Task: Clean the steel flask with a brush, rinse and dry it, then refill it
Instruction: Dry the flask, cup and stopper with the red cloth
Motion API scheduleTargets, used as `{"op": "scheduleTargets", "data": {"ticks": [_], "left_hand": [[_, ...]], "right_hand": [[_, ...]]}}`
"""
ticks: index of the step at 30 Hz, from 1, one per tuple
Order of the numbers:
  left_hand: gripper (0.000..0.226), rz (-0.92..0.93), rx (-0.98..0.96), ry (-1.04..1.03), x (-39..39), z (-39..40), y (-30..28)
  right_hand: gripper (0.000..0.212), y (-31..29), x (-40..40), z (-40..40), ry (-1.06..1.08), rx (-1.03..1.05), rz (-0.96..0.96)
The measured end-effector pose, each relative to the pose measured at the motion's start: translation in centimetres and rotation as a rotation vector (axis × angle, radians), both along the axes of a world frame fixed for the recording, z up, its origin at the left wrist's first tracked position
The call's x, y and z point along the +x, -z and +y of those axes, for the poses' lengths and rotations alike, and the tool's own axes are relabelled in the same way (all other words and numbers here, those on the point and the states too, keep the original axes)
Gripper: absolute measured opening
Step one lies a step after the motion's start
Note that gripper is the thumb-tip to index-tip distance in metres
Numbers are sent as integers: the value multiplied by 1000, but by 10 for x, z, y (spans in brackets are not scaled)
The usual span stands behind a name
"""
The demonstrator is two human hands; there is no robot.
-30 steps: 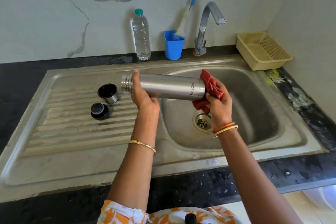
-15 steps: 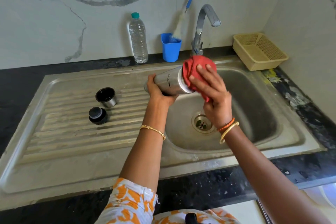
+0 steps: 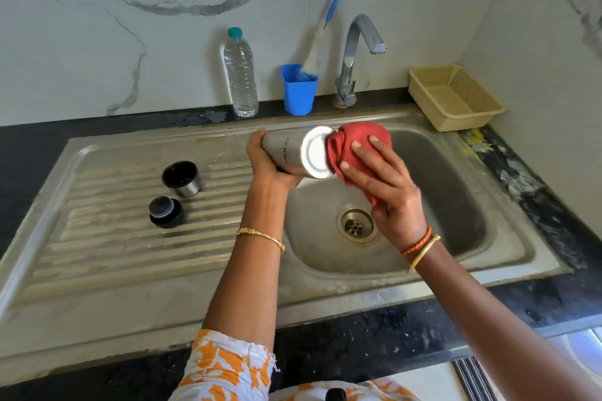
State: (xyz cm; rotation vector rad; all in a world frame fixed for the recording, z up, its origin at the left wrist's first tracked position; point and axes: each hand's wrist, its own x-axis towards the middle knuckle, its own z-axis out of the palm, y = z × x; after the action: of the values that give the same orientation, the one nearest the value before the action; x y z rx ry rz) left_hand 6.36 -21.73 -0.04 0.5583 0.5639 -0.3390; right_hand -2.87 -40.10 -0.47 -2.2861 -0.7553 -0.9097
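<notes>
— gripped firmly, is it?
— yes. left hand [image 3: 272,161] is wrapped around the body of the cylindrical brushed-steel flask [image 3: 290,153], which lies nearly level in the air above the near-left edge of the stainless steel sink basin [image 3: 456,192]. its flat round base faces the camera and to the right.
— and the other hand?
— right hand [image 3: 387,185] is closed over a bunched red cloth [image 3: 350,146], fingers spread across it, pressing it against the right edge of the flask's base.
— where are the flask's other parts?
— both stand on the ribbed steel draining board [image 3: 97,238] to the left. small steel cup with a black lining [image 3: 181,177] sits open side up; the round black stopper [image 3: 166,212] is just in front of it, close but apart.
— what's behind the sink?
— along the marble-patterned wall: a clear plastic water bottle with a green cap [image 3: 241,73], then a blue plastic cup [image 3: 299,89] holding a blue-handled bottle brush with white bristles [image 3: 321,42] that leans against the wall, then the curved chrome tap [image 3: 353,58]. no water shows at its spout. a beige perforated plastic basket [image 3: 454,96] sits in the right corner on the black speckled counter [image 3: 358,342].
— anything on the wrists?
— a gold bangle on the left; an orange thread and a gold bangle on the right.
</notes>
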Motion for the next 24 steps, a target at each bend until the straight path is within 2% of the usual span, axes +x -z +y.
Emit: {"op": "scheduleTargets", "data": {"ticks": [4,7,10,14,18,22,24], "left_hand": [[70,-12,22,21,1,-6,-4],[68,-4,24,13,0,-6,-6],[69,24,61,-7,1,0,-8],[60,-11,109,-47,2,0,-11],[50,-12,136,-33,-1,-11,-7],[75,-14,140,28,-3,-10,-3],[65,-4,146,14,-6,-6,-4]], "right_hand": [[31,-23,12,17,42,68,-42],[39,-21,4,23,22,-60,-129],[48,0,-7,9,-25,-194,-129],[31,2,0,-4,55,-33,-25],[36,-21,6,15,67,48,-46],[33,-10,-10,24,-38,-128,-122],[35,6,-17,18,-73,-198,-130]]}}
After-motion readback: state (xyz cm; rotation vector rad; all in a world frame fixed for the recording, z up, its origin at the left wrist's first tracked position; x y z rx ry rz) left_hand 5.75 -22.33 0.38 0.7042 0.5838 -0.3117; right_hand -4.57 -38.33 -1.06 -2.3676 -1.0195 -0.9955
